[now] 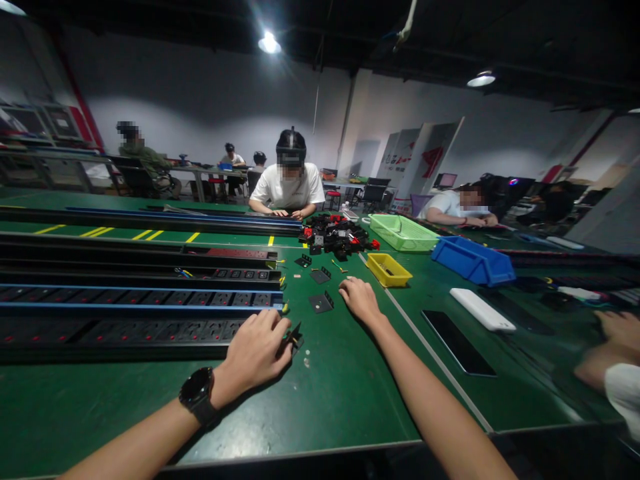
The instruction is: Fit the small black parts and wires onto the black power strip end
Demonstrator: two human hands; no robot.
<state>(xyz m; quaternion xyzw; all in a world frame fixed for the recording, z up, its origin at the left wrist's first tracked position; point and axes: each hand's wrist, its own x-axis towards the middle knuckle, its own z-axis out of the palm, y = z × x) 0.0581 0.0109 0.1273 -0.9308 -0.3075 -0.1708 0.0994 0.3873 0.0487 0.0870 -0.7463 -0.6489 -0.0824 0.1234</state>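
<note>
My left hand, with a black watch on the wrist, is closed at the right end of the nearest black power strip. A small black end bracket sticks out by its thumb and fingertips; the strip's end is partly hidden. My right hand rests palm down on the green table, fingers loosely bent and apart, with nothing visible in them. Just left of it lies a flat black bracket, and another bracket lies farther back. A short green-yellow wire is beyond its fingertips.
More strips, one blue-edged, lie along the left. Farther back are a pile of black and red sockets, a green basket, a yellow tray and a blue bin. A phone and white power bank lie right. Co-workers sit around.
</note>
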